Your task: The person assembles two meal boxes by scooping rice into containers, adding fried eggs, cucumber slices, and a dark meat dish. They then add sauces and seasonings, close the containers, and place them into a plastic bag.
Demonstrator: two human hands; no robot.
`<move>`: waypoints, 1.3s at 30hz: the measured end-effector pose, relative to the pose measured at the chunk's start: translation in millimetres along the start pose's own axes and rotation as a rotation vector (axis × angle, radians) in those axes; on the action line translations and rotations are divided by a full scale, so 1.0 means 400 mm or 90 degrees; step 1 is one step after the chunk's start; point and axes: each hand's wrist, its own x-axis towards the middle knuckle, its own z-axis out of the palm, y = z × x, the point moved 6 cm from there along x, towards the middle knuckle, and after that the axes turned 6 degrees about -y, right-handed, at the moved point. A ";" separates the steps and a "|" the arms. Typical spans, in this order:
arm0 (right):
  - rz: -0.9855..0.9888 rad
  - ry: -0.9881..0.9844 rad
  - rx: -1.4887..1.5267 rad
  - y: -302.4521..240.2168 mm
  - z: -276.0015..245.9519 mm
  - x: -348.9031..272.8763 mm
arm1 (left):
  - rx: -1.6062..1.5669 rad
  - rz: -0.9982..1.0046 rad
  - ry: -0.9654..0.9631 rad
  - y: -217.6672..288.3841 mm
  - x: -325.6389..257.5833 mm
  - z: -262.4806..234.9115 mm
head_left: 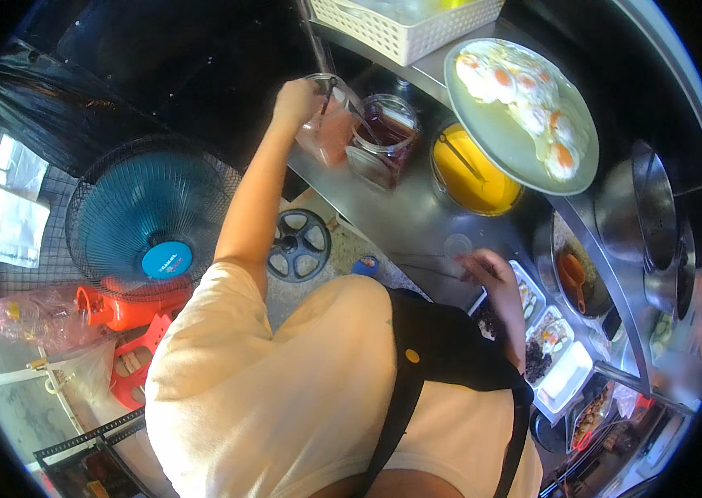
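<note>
My left hand [297,104] reaches out to the far counter edge, its fingers closed at the rim of a clear jar [326,137] with a pinkish content. They seem to grip a dark, thin-handled utensil [330,93] standing in it; its lower end is hidden. Beside it stands a second clear jar [383,137] with dark red liquid. Nearer to me, my right hand [490,270] pinches a small clear cup [457,245] just above the steel counter. Below the right wrist lie open white foam boxes [565,378] with fried egg and dark food.
A pot of yellow sauce [475,195] with a ladle stands below an overhanging plate of fried eggs [579,124]. On the shelf sits a white basket [409,37]. To the right is a pan with an orange scoop [571,272]; at left, a fan [152,216] and orange gas cylinder [123,307].
</note>
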 end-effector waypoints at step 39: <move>-0.169 -0.024 0.097 -0.234 0.232 0.683 | -0.948 -0.261 0.310 -0.191 -0.143 0.008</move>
